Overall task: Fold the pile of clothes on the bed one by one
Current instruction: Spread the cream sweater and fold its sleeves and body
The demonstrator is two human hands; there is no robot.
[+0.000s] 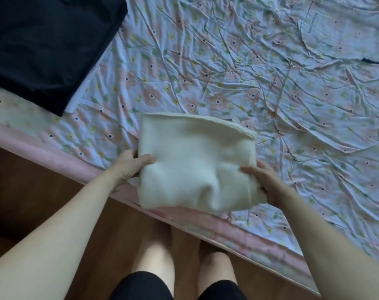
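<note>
grip, left: the left hand (131, 164) grasps the left side of the folded cream garment (195, 163), thumb on top of the cloth, fingers tucked out of sight beneath it.
grip, right: the right hand (265, 181) grasps the right side of the same garment, thumb lying on the top face, fingers curled under the lower right corner.
garment: a thick, soft cream piece folded into a rough rectangle, held between both hands, its top face dented in the middle; a folded hem runs along its far edge.
garment place: over the near edge of the bed (271, 94); its far part lies above the flowered sheet, its near part hangs past the pink border (60, 152) toward the floor. whether it rests on the sheet or is lifted clear i cannot tell.
containers: only the bed bears things. on its far left corner lies a black garment (43, 46), flat, with a strip of white cloth showing under its right edge.
bed edge: the pink border runs diagonally from left to lower right, beside the brown wooden floor (43, 191).
open room: the wrinkled flowered sheet stretches wide to the right and beyond the cream garment; the black garment lies well apart to the upper left.
person: bare knees and black shorts (177, 286) show at the bottom, close to the bed edge.
</note>
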